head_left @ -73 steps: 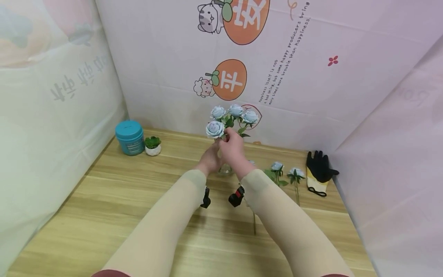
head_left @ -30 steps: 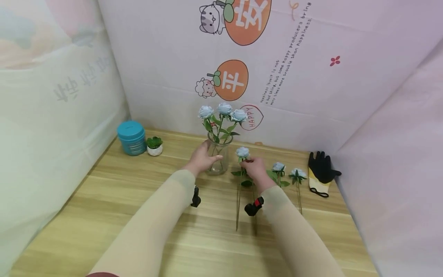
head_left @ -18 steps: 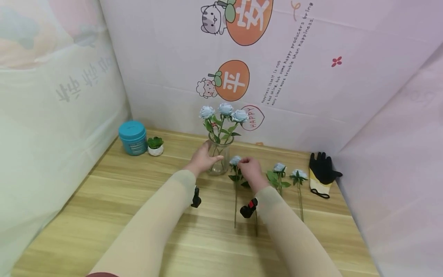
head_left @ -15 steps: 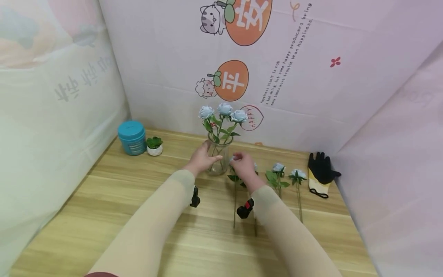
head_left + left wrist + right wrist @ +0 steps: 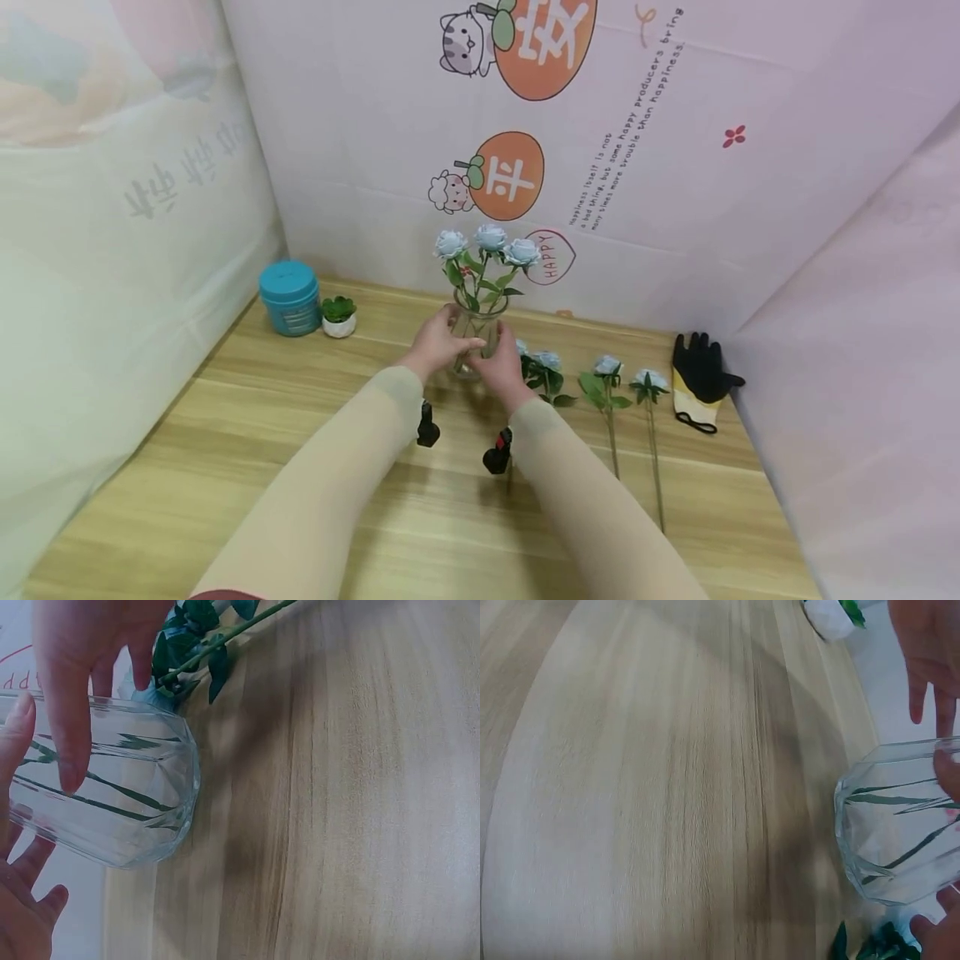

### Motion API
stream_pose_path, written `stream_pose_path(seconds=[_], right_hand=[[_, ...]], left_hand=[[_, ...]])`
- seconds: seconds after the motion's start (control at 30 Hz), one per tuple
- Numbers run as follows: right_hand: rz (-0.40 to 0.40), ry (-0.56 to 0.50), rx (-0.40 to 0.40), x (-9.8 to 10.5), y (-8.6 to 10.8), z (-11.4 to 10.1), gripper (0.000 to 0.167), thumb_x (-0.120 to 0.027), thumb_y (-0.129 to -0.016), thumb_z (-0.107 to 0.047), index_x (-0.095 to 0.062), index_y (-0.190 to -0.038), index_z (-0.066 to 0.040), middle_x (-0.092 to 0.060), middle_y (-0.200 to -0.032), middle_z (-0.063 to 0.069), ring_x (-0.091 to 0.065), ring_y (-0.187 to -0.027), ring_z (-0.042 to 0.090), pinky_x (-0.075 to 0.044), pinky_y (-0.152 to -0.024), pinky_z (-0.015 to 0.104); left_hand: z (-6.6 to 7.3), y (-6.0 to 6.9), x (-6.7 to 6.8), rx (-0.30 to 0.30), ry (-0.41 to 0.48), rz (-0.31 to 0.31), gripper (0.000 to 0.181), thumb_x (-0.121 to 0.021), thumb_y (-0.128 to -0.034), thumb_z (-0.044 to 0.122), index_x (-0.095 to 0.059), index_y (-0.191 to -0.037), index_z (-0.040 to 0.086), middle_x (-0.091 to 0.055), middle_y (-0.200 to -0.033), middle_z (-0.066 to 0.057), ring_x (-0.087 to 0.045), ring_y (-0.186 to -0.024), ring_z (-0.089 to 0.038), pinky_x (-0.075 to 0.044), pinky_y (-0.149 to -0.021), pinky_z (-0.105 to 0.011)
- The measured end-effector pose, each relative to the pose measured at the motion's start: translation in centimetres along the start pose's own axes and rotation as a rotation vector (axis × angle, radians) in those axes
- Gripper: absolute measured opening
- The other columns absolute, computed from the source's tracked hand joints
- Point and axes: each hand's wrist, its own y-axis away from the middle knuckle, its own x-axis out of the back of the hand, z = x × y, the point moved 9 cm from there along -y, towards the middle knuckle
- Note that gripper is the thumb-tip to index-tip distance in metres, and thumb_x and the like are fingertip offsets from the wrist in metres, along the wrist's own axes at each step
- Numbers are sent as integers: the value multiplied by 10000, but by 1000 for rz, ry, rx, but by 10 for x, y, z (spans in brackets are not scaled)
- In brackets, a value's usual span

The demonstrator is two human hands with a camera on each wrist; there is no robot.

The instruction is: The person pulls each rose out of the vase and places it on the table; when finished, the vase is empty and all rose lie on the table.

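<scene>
A clear glass vase (image 5: 487, 337) with three pale blue roses (image 5: 491, 238) stands near the back wall. My left hand (image 5: 435, 343) holds its left side, thumb across the front. From the right, my right hand (image 5: 498, 365) holds the same vase, its thumb also in front. In the left wrist view, fingers of both hands lie on the glass, and green stems show through the vase (image 5: 124, 840). The right wrist view shows the vase (image 5: 900, 881) between both hands. Beside my right hand lies a rose (image 5: 547, 360), with another partly hidden behind that hand.
Two more loose roses, one nearer (image 5: 607, 365) and one farther right (image 5: 649, 380), lie on the wooden table (image 5: 300, 467). A black and yellow glove (image 5: 699, 379) is at the right edge. A blue tub (image 5: 289, 298) and a small potted succulent (image 5: 339, 317) stand back left.
Earlier both hands were at the blooms above the vase. My right hand then laid a rose on the table, let go of it and moved left onto the vase. The left hand stays at the vase.
</scene>
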Motion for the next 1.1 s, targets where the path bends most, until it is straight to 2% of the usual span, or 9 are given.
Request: stream_pose_path(seconds=[0.13,0.27,0.37,0.43,0.57,0.63,0.73,0.93,1.1], right_hand=[[21,-20,-25,1,-3,8,1016,-779,-871,-317,-92,-1590,-107,-184,-1617,119,-202,-1462,293,-311,-1130,485],[38,-28,-31,5,-5,13,1030,-789,-858,-340,-93,-1592,-144,-215,-1606,119,-228,-1452,288,-324,-1121,488],[44,-43,-25,6,-7,15,1037,-807,-840,-342,-115,-1589,-153,-225,-1602,120,-241,-1447,290,-318,-1124,493],[43,-53,-25,4,-7,16,1053,-817,-827,-348,-118,-1589,-155,-220,-1606,112,-241,-1447,284,-308,-1132,481],[49,-44,-19,0,-9,16,1052,-823,-814,-364,-139,-1587,-157,-229,-1602,96,-253,-1442,271,-307,-1135,459],[56,-36,-12,-2,-10,15,1047,-827,-812,-359,-151,-1584,-149,-247,-1593,103,-269,-1435,274,-314,-1131,459],[63,-33,-1,-4,-12,13,1032,-827,-821,-319,-156,-1580,-127,-262,-1582,125,-281,-1427,287,-312,-1131,461],[80,-19,1,-5,-14,9,1020,-834,-816,-293,-175,-1573,-108,-285,-1564,142,-305,-1413,293,-311,-1133,440],[89,-5,-5,-5,-14,9,1033,-842,-806,-306,-178,-1571,-105,-309,-1548,146,-327,-1397,301,-313,-1130,436]], left_hand=[[3,0,-6,-16,-2,-26,853,-853,-752,411,-440,-1450,147,-452,-1490,-101,-447,-1328,-307,-409,-1063,-463],[9,2,-10,-45,1,-122,911,-824,-804,375,-341,-1524,97,-372,-1539,-147,-427,-1340,-335,-351,-1107,-467],[14,1,-2,-22,34,-191,801,-723,-917,258,-273,-1557,85,-311,-1567,-166,-419,-1331,-376,-346,-1107,-490],[18,-1,11,8,84,-197,656,-611,-969,132,-302,-1546,78,-332,-1556,-163,-426,-1318,-380,-359,-1095,-500],[29,-10,41,68,245,-112,471,-464,-973,6,-468,-1443,46,-448,-1474,-139,-389,-1351,-329,-316,-1117,-500],[39,-12,52,82,316,-73,421,-465,-983,28,-515,-1401,31,-477,-1445,-140,-390,-1350,-331,-307,-1119,-510],[53,-14,58,85,324,-46,385,-542,-995,134,-555,-1370,48,-504,-1432,-112,-389,-1356,-312,-279,-1129,-527],[82,-14,56,-32,267,52,301,-647,-938,99,-659,-1207,-34,-631,-1274,-169,-523,-1244,-317,-383,-1079,-469],[113,-4,68,-140,251,173,204,-668,-934,109,-717,-1098,-2,-700,-1125,-143,-623,-1075,-278,-496,-955,-406]])
